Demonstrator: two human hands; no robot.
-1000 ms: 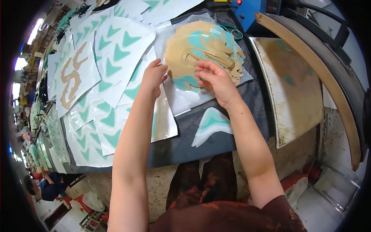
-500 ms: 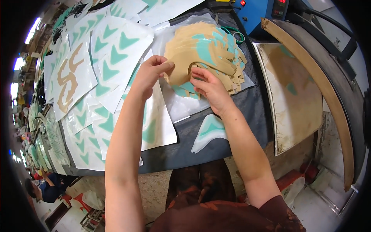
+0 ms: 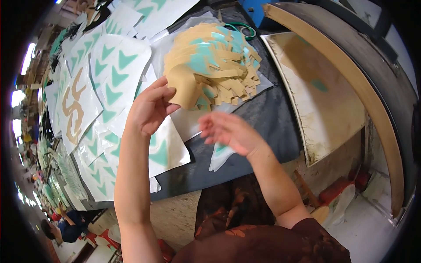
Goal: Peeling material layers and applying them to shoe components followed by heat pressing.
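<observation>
My left hand point(image 3: 151, 105) pinches the edge of a tan curved flat piece point(image 3: 184, 87) between thumb and fingers. That piece bends up from the near left side of a fanned pile of tan pieces point(image 3: 228, 83) with turquoise patches. Off the pile and nearer to me, my right hand point(image 3: 232, 131) hangs over the dark table, blurred by motion. Its fingers look spread, with nothing visible in them. Partly hidden below it lies a small stack of whitish cut pieces point(image 3: 221, 160) with a turquoise shape.
White sheets with turquoise arrow shapes point(image 3: 118, 76) cover the table's left. One sheet bears tan curved shapes point(image 3: 74, 109). At right are a stained board point(image 3: 333, 109) and a padded curved plate point(image 3: 342, 48) beside a blue machine point(image 3: 258, 8). Another person point(image 3: 66, 225) is at lower left.
My right hand has left the pile and moved toward me. My left hand still grips the tan piece, now lifted and bent more. The view has shifted slightly.
</observation>
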